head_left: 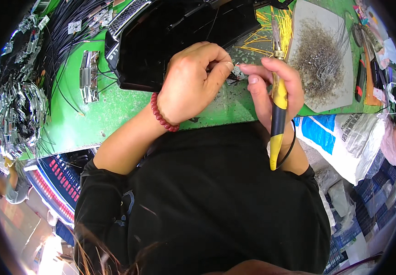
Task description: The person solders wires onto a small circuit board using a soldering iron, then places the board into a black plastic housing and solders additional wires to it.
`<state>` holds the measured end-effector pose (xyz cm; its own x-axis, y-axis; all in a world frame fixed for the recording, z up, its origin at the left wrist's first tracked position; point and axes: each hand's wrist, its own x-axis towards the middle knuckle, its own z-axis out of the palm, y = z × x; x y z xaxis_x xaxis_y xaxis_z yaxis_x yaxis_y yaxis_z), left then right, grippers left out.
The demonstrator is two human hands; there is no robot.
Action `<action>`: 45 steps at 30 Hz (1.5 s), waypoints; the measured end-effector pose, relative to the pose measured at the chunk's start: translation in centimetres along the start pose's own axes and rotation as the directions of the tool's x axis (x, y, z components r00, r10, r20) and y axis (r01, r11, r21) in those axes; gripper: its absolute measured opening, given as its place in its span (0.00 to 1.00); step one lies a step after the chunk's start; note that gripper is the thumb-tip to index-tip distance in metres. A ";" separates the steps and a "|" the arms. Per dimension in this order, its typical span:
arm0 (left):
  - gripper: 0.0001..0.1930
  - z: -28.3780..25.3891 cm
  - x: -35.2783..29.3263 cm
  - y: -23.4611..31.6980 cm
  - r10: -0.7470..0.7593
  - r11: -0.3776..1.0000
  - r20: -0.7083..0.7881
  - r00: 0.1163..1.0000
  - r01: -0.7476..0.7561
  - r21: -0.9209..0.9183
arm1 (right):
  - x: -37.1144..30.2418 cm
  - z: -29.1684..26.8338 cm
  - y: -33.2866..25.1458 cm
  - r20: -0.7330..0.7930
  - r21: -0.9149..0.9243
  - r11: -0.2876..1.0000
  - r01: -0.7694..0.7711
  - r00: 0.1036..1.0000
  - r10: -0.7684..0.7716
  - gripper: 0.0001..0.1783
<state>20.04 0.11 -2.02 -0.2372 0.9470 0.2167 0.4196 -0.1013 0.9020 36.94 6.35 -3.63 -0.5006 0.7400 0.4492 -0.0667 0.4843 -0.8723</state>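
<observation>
My right hand (280, 87) is wrapped loosely round a yellow and black soldering iron (279, 110), whose metal tip points to the far side of the bench. Its index finger and thumb reach toward my left hand (191, 75). With fingers curled and thumb against forefinger, the left hand pinches something too small to make out. A tiny reddish bit shows between the two hands' fingertips. Just below them, partly hidden, is a small dark and silvery part (237, 79). Behind the left hand lies a large glossy black panel (157, 41) with an angular edge.
Yellow wires (284, 27) lie beyond the iron. To the right is a grey board (337, 87) covered with dark residue. Black cables (67, 46), a silvery metal part (89, 75) and a heap of shiny parts (17, 110) occupy the green bench's (65, 133) left side.
</observation>
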 end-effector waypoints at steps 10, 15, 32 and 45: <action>0.03 -0.1 0.1 0.1 -0.027 1.000 0.027 0.999 0.027 -0.011 | -0.7 0.7 -0.3 -0.053 0.186 0.971 -0.152 0.985 0.164 0.19; 0.03 -0.1 0.1 0.1 -0.026 1.000 0.018 0.999 0.026 -0.012 | -0.2 0.0 0.5 0.077 -0.158 0.975 0.157 0.986 -0.146 0.18; 0.02 0.1 -0.3 -0.1 0.041 0.999 0.017 0.999 -0.041 -0.005 | 2.0 0.0 0.0 0.053 0.012 0.982 -0.187 0.981 0.186 0.20; 0.04 0.9 -0.6 -0.4 0.151 0.939 0.051 0.987 -0.160 0.304 | 0.7 -1.4 1.5 0.271 -0.512 0.822 0.251 0.955 -0.123 0.26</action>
<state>20.76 -0.09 -2.87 -0.1260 0.9351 0.3313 0.6986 -0.1535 0.6989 37.71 8.25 -4.34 -0.7036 0.5206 0.4837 0.2612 0.8225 -0.5053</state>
